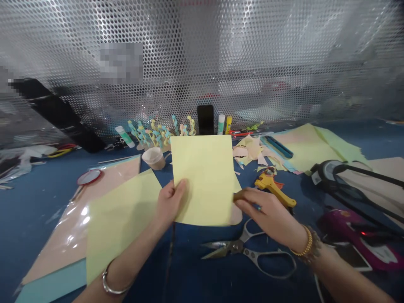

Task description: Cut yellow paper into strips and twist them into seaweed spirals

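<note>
A pale yellow sheet of paper (205, 176) is raised above the table, its broad face toward me. My left hand (169, 201) grips its left edge, thumb on the front and the other fingers behind. At the sheet's right edge, my right hand (265, 212) has its thumb and fingers pinched together; the fingertips are slightly blurred. Behind the lower right corner peeks a pinkish piece of paper (236, 215). Open-bladed scissors (235, 247) lie below the sheet, close to my right hand. A yellow-handled tool (274, 188) rests just beyond that hand.
On the left lie another yellow sheet (123, 219) and a plastic-wrapped paper pack (59, 240). Further back are a paper cup (154, 158), twisted paper strips (158, 134), glue sticks (221, 124) and a black phone (205, 119). Paper scraps (251, 148) and a magenta device (362, 240) occupy the right.
</note>
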A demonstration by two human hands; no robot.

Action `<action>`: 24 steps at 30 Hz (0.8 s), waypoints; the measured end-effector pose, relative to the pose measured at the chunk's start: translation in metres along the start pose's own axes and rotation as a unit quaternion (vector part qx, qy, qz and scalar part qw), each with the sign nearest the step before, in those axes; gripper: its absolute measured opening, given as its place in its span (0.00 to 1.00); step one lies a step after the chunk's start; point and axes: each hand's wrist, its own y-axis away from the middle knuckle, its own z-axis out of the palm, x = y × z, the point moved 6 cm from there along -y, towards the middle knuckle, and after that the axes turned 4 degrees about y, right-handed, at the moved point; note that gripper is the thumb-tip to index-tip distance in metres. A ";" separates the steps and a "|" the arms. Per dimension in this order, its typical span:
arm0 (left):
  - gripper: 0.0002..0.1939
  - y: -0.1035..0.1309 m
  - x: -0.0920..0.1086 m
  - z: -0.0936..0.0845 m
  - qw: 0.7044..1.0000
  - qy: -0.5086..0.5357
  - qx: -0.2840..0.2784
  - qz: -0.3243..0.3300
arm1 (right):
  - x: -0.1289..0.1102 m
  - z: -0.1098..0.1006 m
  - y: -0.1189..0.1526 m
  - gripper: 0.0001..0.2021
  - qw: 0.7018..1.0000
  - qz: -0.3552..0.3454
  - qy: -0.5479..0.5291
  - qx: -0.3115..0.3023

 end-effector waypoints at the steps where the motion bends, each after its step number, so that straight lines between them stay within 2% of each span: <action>1: 0.10 0.004 0.004 0.003 0.998 -0.047 0.019 0.024 | 0.005 0.002 0.000 0.16 0.997 0.035 -0.074 0.000; 4: 0.13 0.015 0.010 0.018 0.976 -0.203 0.024 0.074 | 0.022 0.013 0.004 0.23 0.963 0.122 -0.240 -0.004; 6: 0.14 0.021 0.004 0.026 0.972 -0.227 0.005 0.066 | 0.034 0.018 0.008 0.22 0.944 0.155 -0.293 -0.004; 11: 0.14 0.030 -0.019 0.030 0.990 -0.125 -0.051 -0.037 | 0.051 0.018 0.012 0.20 0.948 0.178 -0.264 -0.001; 13: 0.14 0.032 -0.023 0.028 0.988 -0.116 -0.078 -0.071 | 0.055 0.019 0.012 0.20 0.950 0.190 -0.246 -0.002; 15: 0.13 0.033 -0.023 0.023 0.984 -0.137 -0.079 -0.088 | 0.056 0.021 0.012 0.21 0.952 0.201 -0.233 -0.002; 18: 0.11 0.033 -0.023 0.015 0.980 -0.167 -0.051 -0.096 | 0.055 0.021 0.012 0.19 0.948 0.213 -0.236 0.000; 20: 0.12 0.031 -0.022 0.009 0.982 -0.165 -0.018 -0.092 | 0.055 0.014 0.014 0.17 0.940 0.223 -0.256 0.042; 22: 0.12 0.026 -0.014 -0.003 0.988 -0.126 0.060 -0.069 | 0.056 0.002 0.019 0.17 0.931 0.239 -0.252 0.114; 24: 0.11 0.023 -0.002 -0.019 0.985 -0.043 0.167 -0.017 | 0.056 -0.009 0.025 0.17 0.926 0.252 -0.216 0.178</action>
